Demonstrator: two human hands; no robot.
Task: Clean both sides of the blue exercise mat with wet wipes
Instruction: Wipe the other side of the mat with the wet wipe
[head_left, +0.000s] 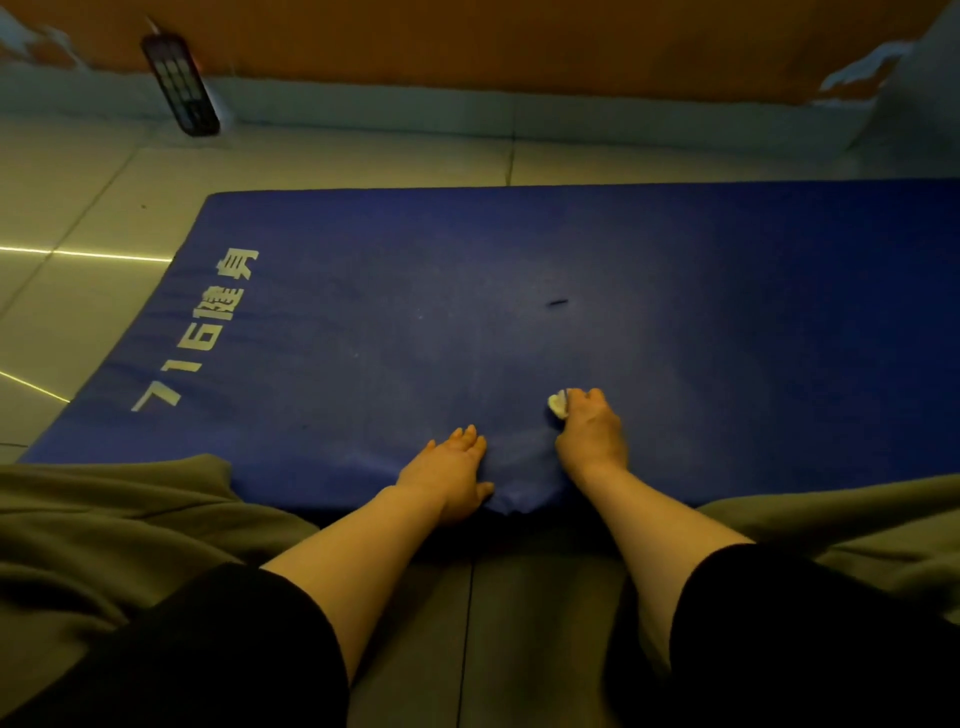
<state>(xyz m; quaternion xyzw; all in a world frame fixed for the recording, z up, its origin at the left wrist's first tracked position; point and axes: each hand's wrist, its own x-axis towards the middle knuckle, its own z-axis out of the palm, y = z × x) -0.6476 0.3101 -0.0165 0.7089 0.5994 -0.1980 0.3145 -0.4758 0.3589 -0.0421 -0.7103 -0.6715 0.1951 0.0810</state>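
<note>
The blue exercise mat (571, 270) lies flat on the tiled floor, with white lettering at its left end and a small dark mark near its middle. My left hand (449, 475) rests flat on the mat's near edge with its fingers straight. Just to its right, my right hand (592, 434) grips a small crumpled white wet wipe (558, 405) and holds it down on the mat surface. Only the wipe's left part shows past my fingers.
A dark power strip (179, 85) leans against the baseboard at the far left. An orange wall with peeling paint runs behind the mat. My knees in olive fabric flank the mat's near edge. Light tiled floor (78, 218) lies left of the mat.
</note>
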